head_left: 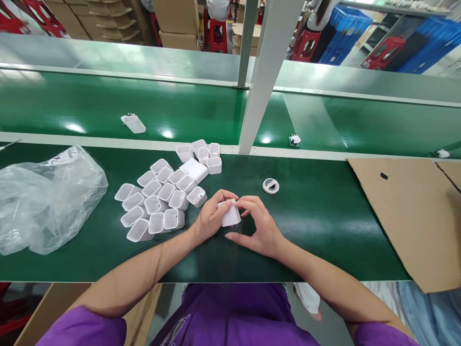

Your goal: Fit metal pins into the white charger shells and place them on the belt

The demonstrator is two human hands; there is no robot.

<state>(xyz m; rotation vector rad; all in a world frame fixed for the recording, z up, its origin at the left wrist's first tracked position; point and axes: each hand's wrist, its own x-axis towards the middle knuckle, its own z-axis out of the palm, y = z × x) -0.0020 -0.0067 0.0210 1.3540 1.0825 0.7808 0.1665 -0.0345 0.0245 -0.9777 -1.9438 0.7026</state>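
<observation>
My left hand (212,214) grips a small white plastic housing (231,217) over the green bench, thumb across its near face. My right hand (261,228) is at the housing's right side, its index finger touching the upper edge and its thumb held apart below. Whether those fingertips pinch anything small is too fine to see. To the left of my hands stand several white open-topped plastic housings (154,205) in a cluster, with one white housing (194,169) lying on its side among them. Beyond my right hand is a white roll of tape (271,186).
A clear plastic bag (50,197) lies at the left. Flat cardboard (414,211) covers the right end. Behind the bench's rail runs a green belt (201,108) carrying a white housing (134,123) and a small white part (294,140). A metal post (266,72) rises in the middle.
</observation>
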